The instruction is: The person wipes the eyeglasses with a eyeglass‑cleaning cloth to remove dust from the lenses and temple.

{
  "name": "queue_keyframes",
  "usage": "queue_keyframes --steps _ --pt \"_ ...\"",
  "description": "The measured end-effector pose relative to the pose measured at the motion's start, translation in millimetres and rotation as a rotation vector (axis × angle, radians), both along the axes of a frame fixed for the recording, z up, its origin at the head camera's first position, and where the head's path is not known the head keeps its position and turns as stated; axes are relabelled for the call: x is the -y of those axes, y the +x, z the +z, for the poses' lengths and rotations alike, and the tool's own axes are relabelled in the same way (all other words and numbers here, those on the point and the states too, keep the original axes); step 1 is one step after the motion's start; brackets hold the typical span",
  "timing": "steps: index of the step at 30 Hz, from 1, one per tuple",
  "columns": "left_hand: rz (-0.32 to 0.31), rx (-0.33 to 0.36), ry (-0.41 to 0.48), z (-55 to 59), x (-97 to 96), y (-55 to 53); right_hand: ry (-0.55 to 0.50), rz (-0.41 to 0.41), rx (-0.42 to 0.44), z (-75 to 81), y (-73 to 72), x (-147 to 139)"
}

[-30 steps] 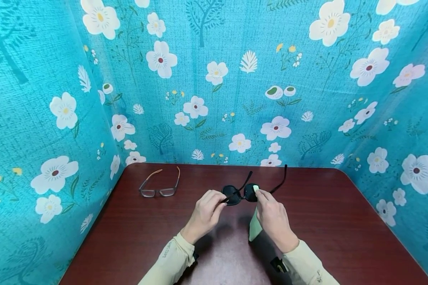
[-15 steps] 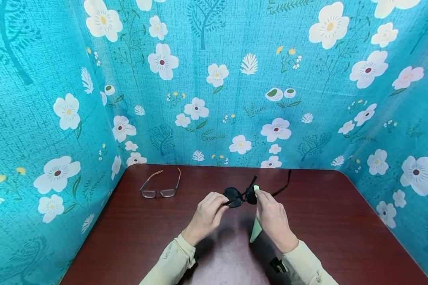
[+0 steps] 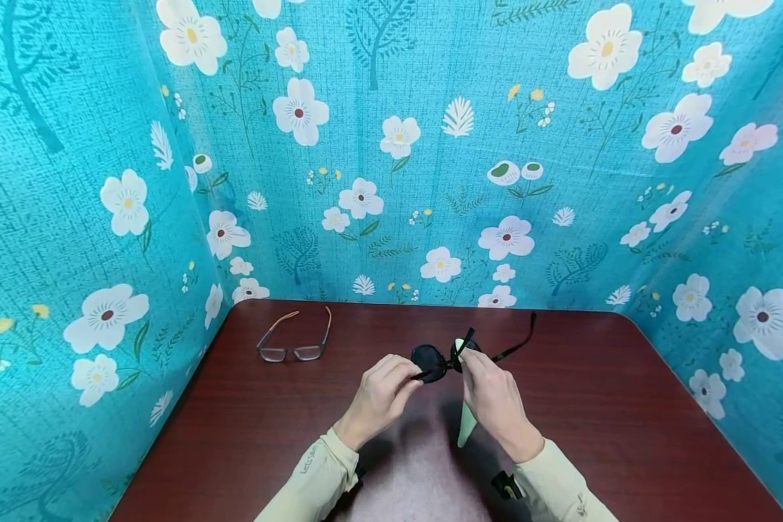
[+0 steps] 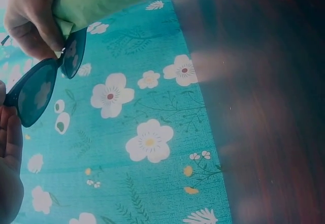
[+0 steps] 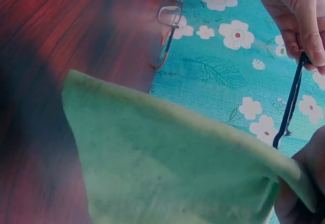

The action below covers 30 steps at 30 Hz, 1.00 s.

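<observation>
Dark sunglasses [image 3: 428, 362] with unfolded temples are held up between both hands, above the middle of the table. My left hand [image 3: 380, 391] pinches them at the left end, by the hinge. With thumb and fingers my right hand [image 3: 496, 400] pinches a light green cleaning cloth [image 3: 467, 424] against the right lens; the cloth hangs down beneath that hand. In the left wrist view the lens [image 4: 38, 94] nearer the left hand shows uncovered, and part of the other is behind the right fingers. The cloth [image 5: 167, 158] fills much of the right wrist view.
A second pair of eyeglasses [image 3: 290, 353], clear-lensed with brownish temple tips, lies unfolded at the table's back left. The dark red wooden table [image 3: 235, 435] is bordered by a blue floral curtain [image 3: 391, 181] at the back and sides.
The right fingers and cloth have shifted slightly left across the right lens. The sunglasses have tilted a little, with their temples swinging slightly right. The left hand keeps its pinch.
</observation>
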<state>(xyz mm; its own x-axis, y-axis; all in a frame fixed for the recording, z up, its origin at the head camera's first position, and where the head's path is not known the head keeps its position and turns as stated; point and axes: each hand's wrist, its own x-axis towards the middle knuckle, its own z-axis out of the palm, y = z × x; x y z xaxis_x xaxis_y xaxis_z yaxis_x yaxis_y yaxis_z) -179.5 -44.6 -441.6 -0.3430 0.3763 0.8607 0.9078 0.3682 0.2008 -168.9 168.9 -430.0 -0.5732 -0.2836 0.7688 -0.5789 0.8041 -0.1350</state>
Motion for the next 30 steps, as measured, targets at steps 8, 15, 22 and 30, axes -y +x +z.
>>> queue_keyframes --steps 8,15,22,30 --pt "-0.003 0.001 0.032 -1.9 0.6 -2.9 0.043 0.037 0.018 0.5 -2.0 1.3" --pt "0.038 0.045 0.100 -2.7 0.3 -5.0 0.067 0.046 0.056 0.9 -1.0 2.6" --pt "0.068 0.108 0.127 -4.0 0.7 -7.5 0.054 0.066 0.014 2.0 0.8 3.1" --pt "0.095 0.173 0.187 -7.6 1.4 -10.5 0.017 0.122 -0.005 5.0 3.8 5.4"
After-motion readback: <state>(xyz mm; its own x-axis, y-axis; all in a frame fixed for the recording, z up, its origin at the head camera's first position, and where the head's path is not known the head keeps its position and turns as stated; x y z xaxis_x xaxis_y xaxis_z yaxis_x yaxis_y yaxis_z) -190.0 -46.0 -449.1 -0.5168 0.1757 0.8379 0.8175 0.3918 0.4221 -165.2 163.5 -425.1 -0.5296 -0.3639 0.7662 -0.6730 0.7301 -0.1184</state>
